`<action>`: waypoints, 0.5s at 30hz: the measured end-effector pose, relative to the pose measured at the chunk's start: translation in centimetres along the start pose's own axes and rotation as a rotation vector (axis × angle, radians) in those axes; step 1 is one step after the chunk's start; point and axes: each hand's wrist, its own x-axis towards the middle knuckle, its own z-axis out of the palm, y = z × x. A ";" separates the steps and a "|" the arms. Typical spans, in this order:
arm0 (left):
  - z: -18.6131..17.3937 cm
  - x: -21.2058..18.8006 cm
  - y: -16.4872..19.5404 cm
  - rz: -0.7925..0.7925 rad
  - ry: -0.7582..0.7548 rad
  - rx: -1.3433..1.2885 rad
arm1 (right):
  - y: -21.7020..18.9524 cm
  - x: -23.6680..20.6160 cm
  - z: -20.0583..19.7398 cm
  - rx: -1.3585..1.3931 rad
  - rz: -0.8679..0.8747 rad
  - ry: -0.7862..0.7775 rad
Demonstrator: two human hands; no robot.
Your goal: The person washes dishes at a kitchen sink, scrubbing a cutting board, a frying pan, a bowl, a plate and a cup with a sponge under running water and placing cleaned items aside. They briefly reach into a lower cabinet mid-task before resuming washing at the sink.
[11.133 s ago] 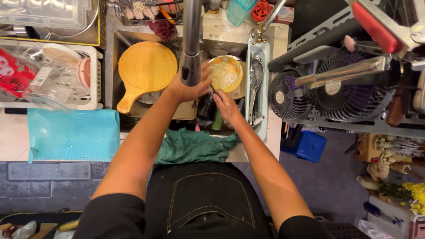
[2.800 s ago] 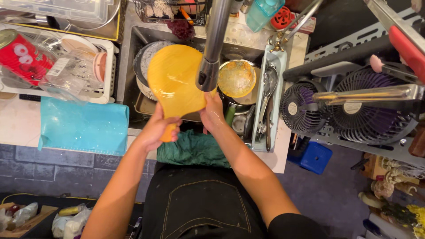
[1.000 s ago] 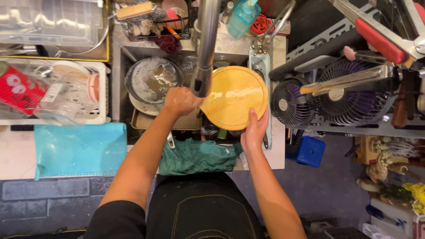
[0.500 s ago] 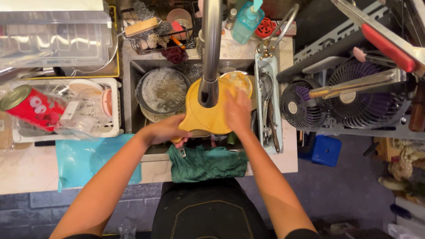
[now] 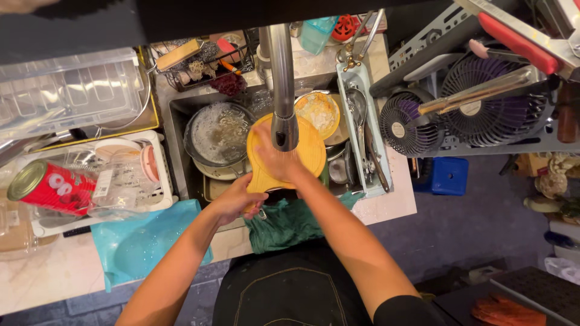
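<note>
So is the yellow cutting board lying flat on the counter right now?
No, the yellow cutting board is held over the sink: left hand on its handle, right hand on its face.

Bright, even light (edges distorted, top shadowed).

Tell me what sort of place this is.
Most likely a small home kitchen, at the washing-up sink. A tap hangs over dirty dishes, including a soapy pan, and both hands hold a yellow cutting board under it.
</note>
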 end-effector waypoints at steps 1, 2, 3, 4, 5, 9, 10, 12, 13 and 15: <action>-0.2 0.2 0.1 0.016 0.006 -0.019 | -1.1 -0.6 0.5 0.018 -0.017 -0.041; -0.5 0.5 0.3 0.030 0.011 -0.037 | -2.2 -1.4 0.9 0.037 -0.031 -0.081; -0.8 0.7 0.4 0.040 0.018 -0.056 | -3.2 -2.7 1.0 0.057 -0.019 -0.108; -1.1 0.8 0.4 0.065 0.039 -0.067 | -3.9 -4.1 0.9 0.078 -0.008 -0.133; -1.4 0.9 0.6 0.092 0.060 -0.076 | -4.5 -5.6 0.6 0.098 0.000 -0.155; -2.0 0.4 -0.1 0.178 0.062 -0.023 | -2.8 -9.8 -2.6 -0.258 0.138 -0.310; -1.8 0.1 -0.5 0.173 0.052 -0.003 | -1.9 -9.8 -3.2 -0.351 0.166 -0.320; -1.4 -0.6 -1.4 0.167 0.038 0.038 | 0.3 -8.2 -4.1 -0.423 0.222 -0.254; -1.1 -0.8 -1.8 0.162 0.012 0.039 | 1.2 -7.0 -4.0 -0.367 0.269 -0.212; -0.4 -1.0 -2.3 0.147 -0.038 0.037 | 1.9 -4.0 -2.6 -0.299 0.444 -0.232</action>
